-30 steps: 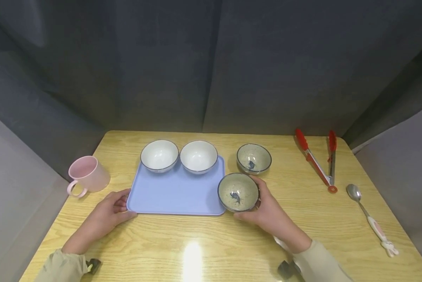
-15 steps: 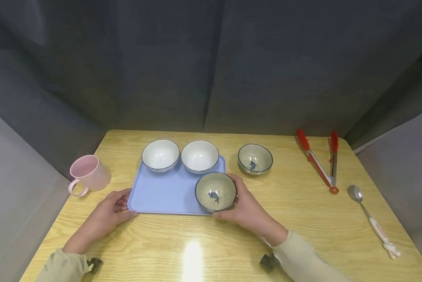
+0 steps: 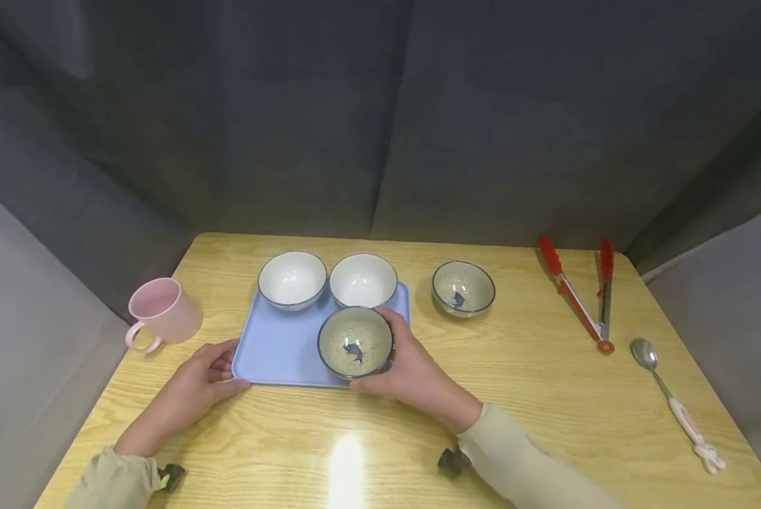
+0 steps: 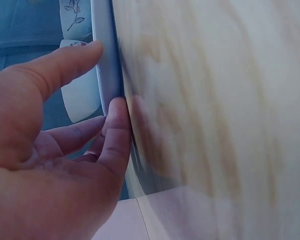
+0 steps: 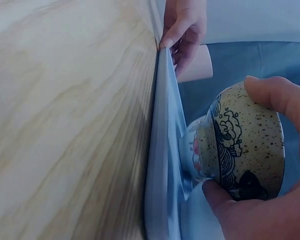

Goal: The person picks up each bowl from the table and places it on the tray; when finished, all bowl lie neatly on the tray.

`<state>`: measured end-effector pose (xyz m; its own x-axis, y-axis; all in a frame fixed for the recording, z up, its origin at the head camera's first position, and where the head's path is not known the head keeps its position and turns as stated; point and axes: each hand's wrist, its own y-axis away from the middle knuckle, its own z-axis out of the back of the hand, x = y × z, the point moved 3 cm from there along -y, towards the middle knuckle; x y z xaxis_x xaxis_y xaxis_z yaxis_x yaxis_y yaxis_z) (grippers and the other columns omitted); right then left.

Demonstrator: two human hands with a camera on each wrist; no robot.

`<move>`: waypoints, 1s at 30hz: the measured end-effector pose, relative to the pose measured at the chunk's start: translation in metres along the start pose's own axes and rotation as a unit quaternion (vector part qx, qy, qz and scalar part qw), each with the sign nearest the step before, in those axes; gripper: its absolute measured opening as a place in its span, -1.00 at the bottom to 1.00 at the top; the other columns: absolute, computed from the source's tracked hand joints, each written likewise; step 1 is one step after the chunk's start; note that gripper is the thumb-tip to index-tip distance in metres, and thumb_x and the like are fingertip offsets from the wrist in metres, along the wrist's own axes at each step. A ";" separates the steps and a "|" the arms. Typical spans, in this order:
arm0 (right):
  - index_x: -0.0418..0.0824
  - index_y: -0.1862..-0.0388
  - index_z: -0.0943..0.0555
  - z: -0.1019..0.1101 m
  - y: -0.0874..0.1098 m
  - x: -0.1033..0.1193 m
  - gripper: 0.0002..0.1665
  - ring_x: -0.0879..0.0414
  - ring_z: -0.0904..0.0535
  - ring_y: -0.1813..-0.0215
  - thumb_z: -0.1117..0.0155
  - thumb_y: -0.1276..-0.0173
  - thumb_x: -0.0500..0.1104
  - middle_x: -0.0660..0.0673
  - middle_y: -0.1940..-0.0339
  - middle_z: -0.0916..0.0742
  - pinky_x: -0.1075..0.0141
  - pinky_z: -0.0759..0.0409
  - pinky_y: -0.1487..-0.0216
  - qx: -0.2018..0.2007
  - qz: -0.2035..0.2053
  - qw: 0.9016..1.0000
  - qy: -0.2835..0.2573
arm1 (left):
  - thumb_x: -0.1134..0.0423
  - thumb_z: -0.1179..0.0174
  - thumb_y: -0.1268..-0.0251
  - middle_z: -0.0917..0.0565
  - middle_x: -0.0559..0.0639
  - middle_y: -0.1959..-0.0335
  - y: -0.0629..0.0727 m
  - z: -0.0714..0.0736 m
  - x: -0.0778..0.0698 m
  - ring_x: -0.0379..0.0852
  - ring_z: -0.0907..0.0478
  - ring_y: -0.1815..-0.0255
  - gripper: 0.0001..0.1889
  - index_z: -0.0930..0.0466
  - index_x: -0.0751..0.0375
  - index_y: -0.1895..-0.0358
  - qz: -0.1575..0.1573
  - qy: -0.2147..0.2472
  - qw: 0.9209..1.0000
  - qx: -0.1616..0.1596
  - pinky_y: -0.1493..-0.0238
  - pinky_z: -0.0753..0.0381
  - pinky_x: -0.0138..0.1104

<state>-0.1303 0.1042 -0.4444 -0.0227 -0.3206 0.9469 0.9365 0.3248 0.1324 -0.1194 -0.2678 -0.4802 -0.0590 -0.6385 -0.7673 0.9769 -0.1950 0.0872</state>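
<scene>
My right hand (image 3: 412, 371) grips a speckled beige bowl (image 3: 355, 339) with a dark rim and a blue fish inside, thumb at its near side and fingers round the right. In the right wrist view, a gap shows between this bowl (image 5: 252, 145), patterned with dark waves outside, and the light blue tray (image 5: 165, 165). The left hand (image 3: 198, 378) holds the near left corner of the tray (image 3: 278, 353), with its thumb along the front edge and the other fingers at the side. Two white bowls (image 3: 292, 279) stand side by side on the tray's far part.
Right of the tray, a second speckled bowl (image 3: 463, 288) sits on the wooden table (image 3: 278, 452). A pink mug (image 3: 167, 311) stands at the left edge. Spread red-tipped tongs (image 3: 577, 304) and a spoon (image 3: 673, 403) with a rabbit handle lie at the right.
My right hand has carried the speckled bowl leftward, from the tray's right edge to over its front middle part. The left hand keeps its hold on the tray corner.
</scene>
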 end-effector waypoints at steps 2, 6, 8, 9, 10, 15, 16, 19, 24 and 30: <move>0.04 -0.81 -0.14 -0.005 -0.004 0.002 0.51 -0.15 -0.48 -0.67 -0.91 0.00 -0.12 -0.11 -0.65 -0.50 -0.19 -0.48 -0.74 0.005 0.004 1.000 0.000 | 0.32 -0.57 -0.40 -0.64 0.28 -0.14 0.000 0.000 0.000 -0.12 -0.67 -0.06 -0.19 -0.39 0.57 -0.60 -0.005 0.000 1.000 0.000 -0.12 -0.81 -0.53; 0.06 -0.79 -0.16 -0.016 -0.013 0.005 0.49 -0.07 -0.45 -0.69 -0.91 0.01 -0.10 -0.07 -0.64 -0.51 -0.14 -0.40 -0.80 0.018 0.019 1.000 0.009 | 0.34 -0.56 -0.41 -0.62 0.31 -0.16 0.000 0.000 0.000 -0.11 -0.66 -0.07 -0.18 -0.36 0.62 -0.59 -0.007 0.005 1.000 0.003 -0.13 -0.83 -0.46; 0.05 -0.80 -0.16 -0.023 -0.017 0.005 0.50 -0.06 -0.44 -0.70 -0.91 0.01 -0.09 -0.08 -0.65 -0.51 -0.13 -0.37 -0.82 0.023 0.026 0.999 0.016 | 0.35 -0.56 -0.41 -0.62 0.32 -0.17 -0.001 0.000 0.001 -0.11 -0.67 -0.07 -0.17 -0.35 0.64 -0.60 -0.006 0.007 1.000 0.005 -0.13 -0.84 -0.45; 0.02 -0.81 -0.15 -0.026 -0.019 0.006 0.51 -0.07 -0.43 -0.70 -0.91 0.01 -0.11 -0.09 -0.65 -0.51 -0.14 -0.35 -0.82 0.025 0.030 0.999 0.018 | 0.35 -0.55 -0.41 -0.61 0.33 -0.18 -0.001 0.000 0.002 -0.12 -0.67 -0.07 -0.17 -0.34 0.64 -0.60 -0.005 0.009 1.000 0.006 -0.13 -0.84 -0.46; 0.00 -0.81 -0.14 -0.030 -0.021 0.006 0.52 -0.07 -0.42 -0.71 -0.92 0.01 -0.11 -0.10 -0.66 -0.51 -0.14 -0.34 -0.83 0.028 0.033 0.999 0.020 | 0.36 -0.55 -0.41 -0.61 0.33 -0.18 -0.001 0.000 0.002 -0.13 -0.67 -0.07 -0.17 -0.34 0.65 -0.60 -0.005 0.011 1.000 0.006 -0.13 -0.83 -0.46; -0.04 -0.81 -0.13 -0.046 -0.031 0.008 0.52 -0.07 -0.42 -0.70 -0.91 0.01 -0.12 -0.11 -0.67 -0.49 -0.13 -0.34 -0.82 0.040 0.044 0.998 0.024 | 0.37 -0.55 -0.41 -0.62 0.34 -0.17 -0.001 0.001 0.002 -0.16 -0.67 -0.06 -0.19 -0.35 0.65 -0.59 -0.008 0.015 1.000 0.005 -0.12 -0.82 -0.50; -0.02 -0.80 -0.13 -0.049 -0.033 0.008 0.51 -0.06 -0.43 -0.69 -0.91 0.01 -0.12 -0.09 -0.67 -0.49 -0.12 -0.35 -0.81 0.043 0.045 0.998 0.023 | 0.37 -0.55 -0.40 -0.62 0.33 -0.17 -0.001 0.001 0.001 -0.16 -0.67 -0.06 -0.19 -0.35 0.65 -0.58 -0.009 0.015 1.000 0.005 -0.12 -0.82 -0.50; 0.00 -0.79 -0.13 -0.057 -0.037 0.011 0.50 -0.02 -0.45 -0.67 -0.90 0.00 -0.14 -0.07 -0.67 -0.47 -0.06 -0.36 -0.79 0.051 0.042 0.998 0.019 | 0.37 -0.55 -0.39 -0.62 0.33 -0.17 -0.001 0.001 0.001 -0.17 -0.68 -0.07 -0.18 -0.35 0.65 -0.58 -0.011 0.019 1.000 0.003 -0.14 -0.82 -0.51; -0.05 -0.83 -0.08 -0.068 -0.044 0.014 0.54 -0.02 -0.44 -0.69 -0.91 -0.01 -0.11 -0.12 -0.70 -0.43 -0.04 -0.38 -0.79 0.053 0.045 0.997 0.031 | 0.38 -0.56 -0.38 -0.64 0.33 -0.17 0.001 0.000 0.000 -0.19 -0.69 -0.06 -0.18 -0.36 0.63 -0.59 -0.011 0.028 1.000 0.003 -0.16 -0.81 -0.52; -0.10 -0.83 -0.07 -0.082 -0.052 0.016 0.56 -0.05 -0.43 -0.69 -0.91 -0.02 -0.10 -0.17 -0.72 -0.41 -0.05 -0.40 -0.80 0.054 0.053 0.996 0.041 | 0.36 -0.54 -0.42 -0.64 0.31 -0.18 0.000 0.000 0.002 -0.15 -0.67 -0.07 -0.19 -0.35 0.62 -0.60 -0.010 0.013 1.000 0.004 -0.13 -0.83 -0.47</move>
<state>-0.1505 0.0090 -0.4599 0.1062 -0.3495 0.9309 0.8893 0.4522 0.0684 -0.1198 -0.2687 -0.4815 -0.0726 -0.6148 -0.7854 0.9741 -0.2128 0.0765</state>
